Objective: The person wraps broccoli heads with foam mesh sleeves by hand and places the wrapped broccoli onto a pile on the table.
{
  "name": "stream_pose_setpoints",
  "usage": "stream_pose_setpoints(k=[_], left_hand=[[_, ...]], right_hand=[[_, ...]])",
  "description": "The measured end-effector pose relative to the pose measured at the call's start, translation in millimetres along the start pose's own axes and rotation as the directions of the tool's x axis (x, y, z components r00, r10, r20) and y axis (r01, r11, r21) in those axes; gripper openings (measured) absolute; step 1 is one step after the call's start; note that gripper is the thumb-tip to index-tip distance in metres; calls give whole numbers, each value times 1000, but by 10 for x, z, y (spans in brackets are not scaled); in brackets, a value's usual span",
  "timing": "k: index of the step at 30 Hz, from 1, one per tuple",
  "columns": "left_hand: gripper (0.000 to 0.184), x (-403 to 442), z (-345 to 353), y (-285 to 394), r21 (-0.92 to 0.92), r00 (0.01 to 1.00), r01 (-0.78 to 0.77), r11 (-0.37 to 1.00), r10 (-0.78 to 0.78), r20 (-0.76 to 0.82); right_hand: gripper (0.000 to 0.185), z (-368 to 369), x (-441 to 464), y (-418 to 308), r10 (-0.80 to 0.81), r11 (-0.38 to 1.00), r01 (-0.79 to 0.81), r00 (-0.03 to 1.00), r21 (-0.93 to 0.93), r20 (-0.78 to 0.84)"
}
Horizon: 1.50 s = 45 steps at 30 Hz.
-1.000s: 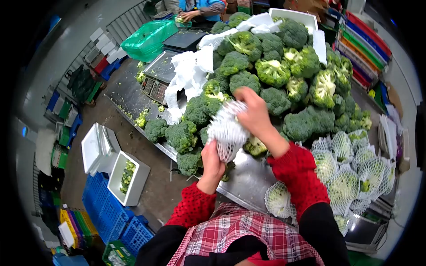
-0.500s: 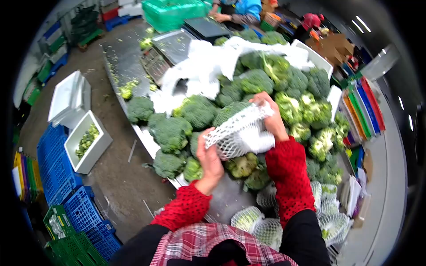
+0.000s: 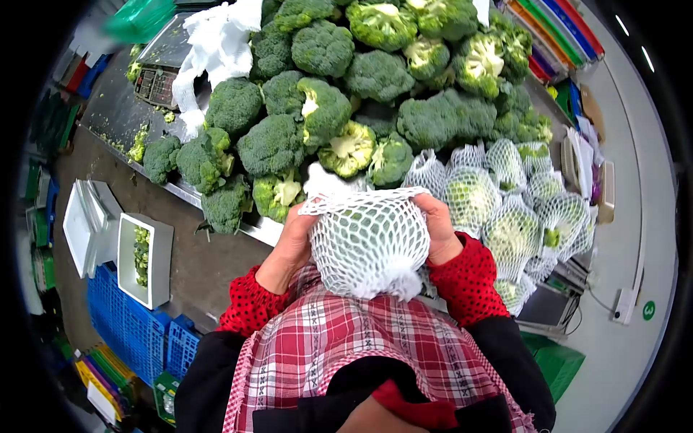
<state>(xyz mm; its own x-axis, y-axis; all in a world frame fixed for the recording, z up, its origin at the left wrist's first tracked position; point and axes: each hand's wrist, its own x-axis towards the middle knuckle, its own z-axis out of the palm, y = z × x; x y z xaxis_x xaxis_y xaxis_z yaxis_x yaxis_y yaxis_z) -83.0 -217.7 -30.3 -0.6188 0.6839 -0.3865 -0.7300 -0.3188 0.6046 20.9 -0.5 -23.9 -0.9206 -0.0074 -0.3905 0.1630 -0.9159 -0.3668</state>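
A white foam net is stretched around a broccoli head, whose green shows through the mesh, close to my apron. My left hand grips the net's left edge, and my right hand grips its right edge. The net's gathered end points down toward me. Just beyond lies a big pile of bare broccoli on the metal table. To the right, several netted heads are heaped together.
White foam netting lies beside a scale keypad at the upper left. A foam box with green pieces stands on blue crates at the left. Colourful stacked crates are at the upper right.
Both hands have come down toward my body with the net, which is now spread wide around a broccoli head. The view has tilted down, and the person in blue is out of sight.
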Motion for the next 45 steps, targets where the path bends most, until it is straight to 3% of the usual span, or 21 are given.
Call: stream_pose_setpoints(k=[2, 5, 8, 9, 10, 12, 14, 16, 21, 22, 24, 27, 29, 31, 32, 34, 36, 38, 40, 41, 45], left_hand=[[33, -125, 37, -45, 65, 998, 41, 997, -44, 42], [35, -225, 48, -196, -260, 882, 464, 847, -469, 46], [29, -370, -11, -299, 121, 972, 181, 976, -196, 127], [27, -384, 1, -330, 161, 966, 154, 975, -182, 181], [26, -402, 14, -364, 196, 958, 123, 973, -168, 234], [24, -430, 57, -424, 217, 934, 150, 965, -211, 289], [23, -383, 121, -495, 205, 917, 239, 949, -290, 273], [22, -278, 269, -600, 184, 907, 309, 933, -347, 238], [21, 274, 1036, -888, 145, 882, 408, 901, -430, 192], [21, 367, 1272, -941, 160, 870, 423, 892, -449, 203], [21, 381, 1748, -1006, 288, 807, 428, 857, -505, 306], [20, 71, 2141, -1120, 548, 705, 197, 813, -506, 498], [16, 59, 2009, -1155, 718, 522, 23, 696, -621, 585], [14, 234, 1849, -1172, 650, 604, -282, 705, -397, 692], [14, 330, 1813, -1107, 563, 611, -481, 672, -203, 765], [15, 629, 1804, -599, 660, 715, -600, 452, -68, 696], [16, 1074, 1723, 96, 665, 727, -686, 294, 294, 620], [19, 1470, 1580, 800, 760, 466, -630, -159, 706, 534], [17, 1615, 1570, 1254, 809, 455, -577, -117, 776, 437], [15, 1590, 1628, 1306, 786, 481, -617, -38, 772, 415], [14, 1546, 1663, 772, 616, 600, -757, 216, 602, 527]], right_hand=[[32, 32, -138, 204, 188, 976, -169, 972, 140, -140], [27, -14, -423, 509, 162, 986, -154, 966, 56, -203], [24, -172, -615, 632, 158, 985, -171, 961, -36, -229], [28, -282, -654, 718, -209, 740, 161, 978, -653, 5], [41, -300, -719, 741, -346, 476, 217, 937, -852, 45], [47, 58, -906, 642, -512, 523, 385, 855, -761, 80], [49, -1, -1019, 476, -524, 107, 506, 760, -856, 384], [62, -127, -1166, 491, -301, 844, 369, 926, -388, 226], [103, 134, -1230, 190, -714, 246, 448, 684, -859, 152], [85, -67, -1151, -16, -803, 291, 560, 583, -776, 120], [33, -919, -1092, -881, -820, 290, 210, 558, -934, -129], [25, -164, -1553, -1828, -942, 145, 536, 333, -832, 50], [31, 175, -1654, -2293, -871, -7, 259, 473, -966, 133], [37, -96, -1596, -2738, -849, -309, -354, 521, -883, 89], [40, -308, -1419, -2876, -875, -392, -699, 485, -599, 7], [39, -298, -1053, -2810, -846, -495, -805, 532, -328, -29], [34, -176, -907, -2941, -783, -608, -769, 622, -196, -13], [35, 169, -838, -2966, -719, -692, -698, 687, -182, 101], [33, 596, -558, -2815, -705, -709, -598, 614, -375, 354], [24, 638, -279, -2822, -613, -786, -338, 533, -517, 583], [18, 871, 932, -3183, -430, -902, -203, 368, -381, 824]])
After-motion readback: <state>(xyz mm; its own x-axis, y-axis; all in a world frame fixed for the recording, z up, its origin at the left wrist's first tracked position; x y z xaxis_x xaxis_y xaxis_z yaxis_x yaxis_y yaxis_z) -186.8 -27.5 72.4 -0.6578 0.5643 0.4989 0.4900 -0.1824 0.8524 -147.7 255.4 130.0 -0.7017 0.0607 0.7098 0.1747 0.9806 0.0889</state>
